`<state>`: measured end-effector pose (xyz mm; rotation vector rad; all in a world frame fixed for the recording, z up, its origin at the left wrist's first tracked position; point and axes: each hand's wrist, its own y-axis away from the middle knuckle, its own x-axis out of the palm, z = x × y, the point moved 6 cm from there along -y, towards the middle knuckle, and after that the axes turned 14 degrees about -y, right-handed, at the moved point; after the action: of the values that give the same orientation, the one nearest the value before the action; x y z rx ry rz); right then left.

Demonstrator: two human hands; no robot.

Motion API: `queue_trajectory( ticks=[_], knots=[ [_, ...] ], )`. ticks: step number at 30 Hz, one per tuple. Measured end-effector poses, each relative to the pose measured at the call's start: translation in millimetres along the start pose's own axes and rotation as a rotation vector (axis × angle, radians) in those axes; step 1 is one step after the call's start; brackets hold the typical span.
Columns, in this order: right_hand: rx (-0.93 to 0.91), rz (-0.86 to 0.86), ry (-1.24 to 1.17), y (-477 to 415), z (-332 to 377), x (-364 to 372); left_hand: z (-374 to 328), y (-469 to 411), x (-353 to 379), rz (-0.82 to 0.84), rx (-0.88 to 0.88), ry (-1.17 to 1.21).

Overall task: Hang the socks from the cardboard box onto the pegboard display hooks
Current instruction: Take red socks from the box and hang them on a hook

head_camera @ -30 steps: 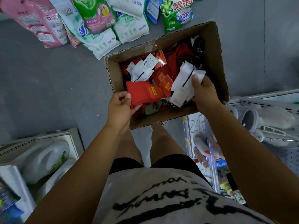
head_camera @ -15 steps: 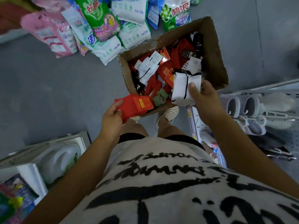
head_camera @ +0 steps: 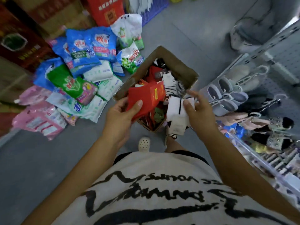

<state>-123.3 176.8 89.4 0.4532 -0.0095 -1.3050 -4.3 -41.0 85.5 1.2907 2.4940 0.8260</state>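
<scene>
- Cardboard box (head_camera: 176, 62), brown and open at the top, stands on the grey floor (head_camera: 40, 159) just ahead of the person's feet, one corner pointing toward them.
- Inside it lies a loose jumble of packaged socks: red pairs (head_camera: 152, 75) in the middle, black-and-white striped pairs (head_camera: 172, 86) toward the right wall, a black pair (head_camera: 159, 62) at the far corner, and a green pair (head_camera: 158, 115) near the closest corner.
- Left hand (head_camera: 121, 114) holds a red sock pack (head_camera: 146, 96) with a red and yellow label, above the box's near-left edge; the fingers (head_camera: 120, 101) curl under it and the thumb presses on top.
- Right hand (head_camera: 198, 114) holds a white sock pair (head_camera: 174, 108) with a black stripe, over the near-right edge of the box. The thumb pinches it from the front and the forefinger sticks out straight; the other fingers sit behind the fabric and cannot be seen clearly. A pale paper tag (head_camera: 177, 125) hangs from its lower end.
- Both held pairs are clear of the pile and close beside each other.
- Pegboard display (head_camera: 284, 65) stands to the right, with grey slippers (head_camera: 227, 95) hanging on its hooks.
- Detergent bags (head_camera: 81, 75) in blue, green, white and pink lie heaped on the floor left of the box.
</scene>
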Motion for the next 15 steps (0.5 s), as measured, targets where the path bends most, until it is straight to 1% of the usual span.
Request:
queue_trajectory(
  ticks=[1,3,5,8,10,12,13,15],
  knots=[
    [0.015,-0.005,-0.005,11.2,4.2,-2.7,-7.7,3.7,9.7,0.071,0.026,-0.013],
    [0.087,-0.017,-0.154,34.2,9.2,-8.7,-16.3,13.8,31.7,0.213,0.044,-0.070],
    [0.169,-0.070,-0.297,57.0,12.6,-21.2,-18.1,25.4,53.6,0.337,0.065,-0.178],
    [0.266,-0.105,-0.502,86.9,7.4,-45.9,-16.5,48.7,87.2,0.544,0.198,-0.432],
    [0.259,-0.134,-0.543,107.4,-0.6,-65.4,-13.0,66.5,113.5,0.680,0.285,-0.613],
    [0.218,-0.223,-0.566,129.4,-12.7,-87.9,-7.0,83.9,139.1,0.754,0.351,-0.710],
    [0.188,-0.268,-0.579,140.7,-20.0,-99.9,-4.3,93.8,151.8,0.765,0.355,-0.685],
    [0.153,-0.329,-0.654,162.9,-35.2,-122.0,3.9,110.7,173.3,0.718,0.308,-0.558]
  ],
)
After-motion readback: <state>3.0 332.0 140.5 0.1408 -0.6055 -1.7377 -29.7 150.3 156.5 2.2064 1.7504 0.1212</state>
